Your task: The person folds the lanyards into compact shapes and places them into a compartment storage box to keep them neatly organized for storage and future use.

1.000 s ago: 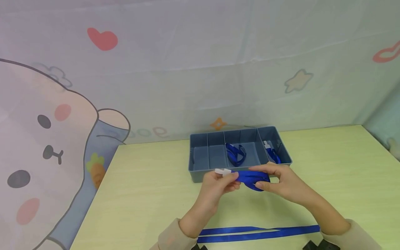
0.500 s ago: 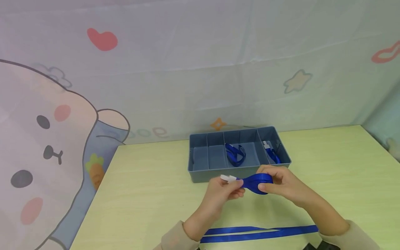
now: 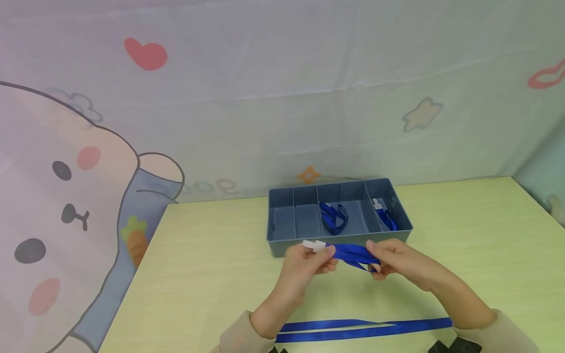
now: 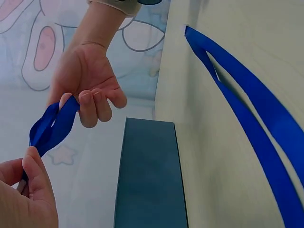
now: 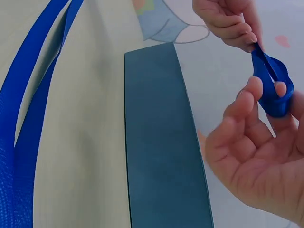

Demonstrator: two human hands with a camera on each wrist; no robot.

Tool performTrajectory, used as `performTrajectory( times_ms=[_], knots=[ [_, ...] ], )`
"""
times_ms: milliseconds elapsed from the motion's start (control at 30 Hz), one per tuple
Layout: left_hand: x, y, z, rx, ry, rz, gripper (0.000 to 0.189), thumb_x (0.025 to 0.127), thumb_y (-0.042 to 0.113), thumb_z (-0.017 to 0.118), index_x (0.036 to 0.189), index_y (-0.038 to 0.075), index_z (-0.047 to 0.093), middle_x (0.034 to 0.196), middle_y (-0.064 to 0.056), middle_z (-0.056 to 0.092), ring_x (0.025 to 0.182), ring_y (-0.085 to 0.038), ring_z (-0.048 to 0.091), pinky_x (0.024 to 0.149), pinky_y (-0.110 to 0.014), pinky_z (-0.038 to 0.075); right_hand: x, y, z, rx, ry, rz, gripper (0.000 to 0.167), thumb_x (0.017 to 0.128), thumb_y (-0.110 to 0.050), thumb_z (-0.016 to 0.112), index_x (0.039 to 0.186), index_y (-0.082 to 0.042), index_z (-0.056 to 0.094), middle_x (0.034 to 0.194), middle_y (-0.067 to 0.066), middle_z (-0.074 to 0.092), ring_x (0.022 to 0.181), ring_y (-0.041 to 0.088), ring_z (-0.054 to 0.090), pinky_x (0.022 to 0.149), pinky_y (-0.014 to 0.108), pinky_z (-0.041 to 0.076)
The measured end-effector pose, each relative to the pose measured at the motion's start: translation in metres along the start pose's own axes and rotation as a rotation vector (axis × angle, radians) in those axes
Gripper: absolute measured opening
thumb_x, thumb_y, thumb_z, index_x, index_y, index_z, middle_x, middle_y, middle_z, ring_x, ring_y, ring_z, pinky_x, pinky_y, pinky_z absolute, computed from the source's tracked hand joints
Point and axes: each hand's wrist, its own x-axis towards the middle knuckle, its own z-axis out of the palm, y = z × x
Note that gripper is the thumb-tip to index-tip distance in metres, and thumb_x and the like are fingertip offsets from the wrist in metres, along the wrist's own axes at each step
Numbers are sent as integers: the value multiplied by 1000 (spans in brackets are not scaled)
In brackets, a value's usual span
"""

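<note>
A blue lanyard (image 3: 348, 253), folded into a short bundle with a white plastic clip (image 3: 314, 245) at its left end, is held above the table in front of the box. My left hand (image 3: 301, 268) pinches it beside the clip, between thumb and fingers. At the looped end, my right hand (image 3: 403, 261) holds the strap, thumb on top; the right wrist view shows a fingertip poking through the loop (image 5: 277, 107). Another blue lanyard (image 3: 344, 336) lies stretched out on the table below both hands, its ends partly hidden by the forearms.
Behind the hands stands a grey-blue divided box (image 3: 289, 247). A coiled blue lanyard (image 3: 334, 219) lies in its wide compartment, and a lanyard with a white clip (image 3: 386, 219) in the rightmost one. A printed cloth (image 3: 265, 122) hangs behind the table (image 3: 212, 255).
The right hand has shifted its grip on the looped end: its thumb went from below to on top. The bundle now looks flatter and longer. The left hand keeps its pinch near the clip.
</note>
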Motion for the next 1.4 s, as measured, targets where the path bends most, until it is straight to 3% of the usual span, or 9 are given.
performTrajectory(
  times_ms=[133, 400, 567, 800, 1067, 1300, 1400],
  knots=[
    [0, 3, 1, 7, -3, 13, 23, 87, 12, 66, 93, -10, 64, 74, -8, 67, 66, -11, 65, 71, -26, 55, 0, 3, -1, 104, 51, -57, 32, 101, -17, 42, 74, -6, 57, 74, 1, 60, 67, 13, 58, 64, 26, 51],
    [1, 8, 1, -35, -15, 29, 23, 88, 9, 65, 95, -12, 63, 74, -7, 67, 65, -10, 65, 69, -23, 55, -3, 6, -5, 280, 59, -234, 35, 98, 0, 40, 94, -15, 71, 88, 2, 70, 81, 12, 66, 69, 23, 55],
    [3, 8, 2, -56, -10, 33, 22, 88, 8, 64, 96, -12, 62, 74, -6, 66, 64, -9, 64, 69, -22, 55, -5, 5, -1, 323, 146, -297, 34, 97, 2, 43, 97, -16, 72, 90, -4, 67, 84, 11, 64, 72, 27, 56],
    [5, 9, 1, -49, 6, 33, 22, 88, 9, 64, 97, -11, 62, 74, -6, 66, 64, -9, 64, 69, -21, 54, -6, -1, 3, 431, 241, -259, 30, 93, 6, 50, 93, -12, 74, 83, 1, 71, 75, 12, 68, 69, 21, 54],
    [5, 10, 1, -49, 3, 41, 22, 88, 9, 65, 96, -12, 62, 73, -5, 67, 64, -9, 63, 69, -21, 54, -5, -5, 6, 620, 303, -263, 26, 89, 8, 54, 95, -8, 74, 87, 4, 71, 76, 14, 68, 71, 23, 54],
    [5, 11, 1, -18, 16, 48, 22, 87, 10, 66, 97, -10, 63, 76, -9, 67, 65, -11, 64, 71, -24, 55, -2, -5, 5, 859, 245, -207, 28, 89, 12, 51, 96, -5, 73, 84, 6, 70, 80, 16, 68, 77, 23, 53],
    [5, 11, 2, -14, 41, 51, 22, 87, 11, 66, 97, -9, 63, 77, -10, 67, 65, -11, 64, 72, -26, 55, 0, -7, 6, 808, 307, -171, 28, 88, 10, 55, 99, -8, 73, 80, 3, 69, 78, 14, 67, 77, 22, 53]
  ],
)
